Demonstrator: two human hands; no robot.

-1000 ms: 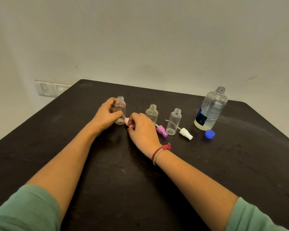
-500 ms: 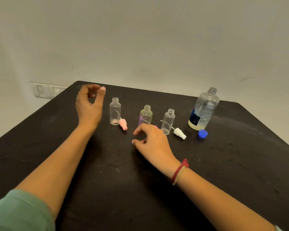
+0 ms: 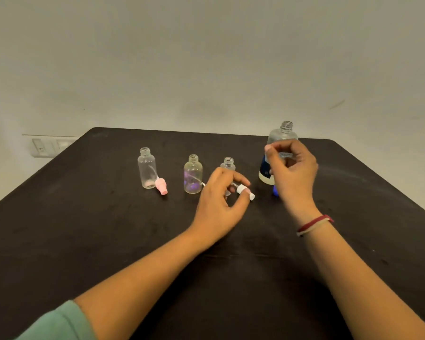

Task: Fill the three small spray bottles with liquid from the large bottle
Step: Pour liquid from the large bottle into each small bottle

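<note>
Three small clear spray bottles stand uncapped in a row on the black table: the left bottle (image 3: 146, 168), the middle bottle (image 3: 193, 174) and the right bottle (image 3: 228, 163). My left hand (image 3: 219, 207) hovers in front of the right one with loosely curled fingers and holds nothing. A pink spray head (image 3: 161, 187) lies by the left bottle, and a white spray head (image 3: 246, 192) lies by my left thumb. The large bottle (image 3: 283, 134) stands open with a little liquid at its base. My right hand (image 3: 293, 170) is raised in front of it, fingers loosely curled, covering its middle.
A blue cap (image 3: 275, 191) lies at the large bottle's foot, mostly behind my right hand. A purple spray head shows through the middle bottle. The table's far edge (image 3: 182, 130) meets a pale wall with a switch plate (image 3: 47, 146) at the left.
My left hand let go of the left bottle and crossed right to the third small bottle. My right hand left the pink spray head and rose to the large bottle.
</note>
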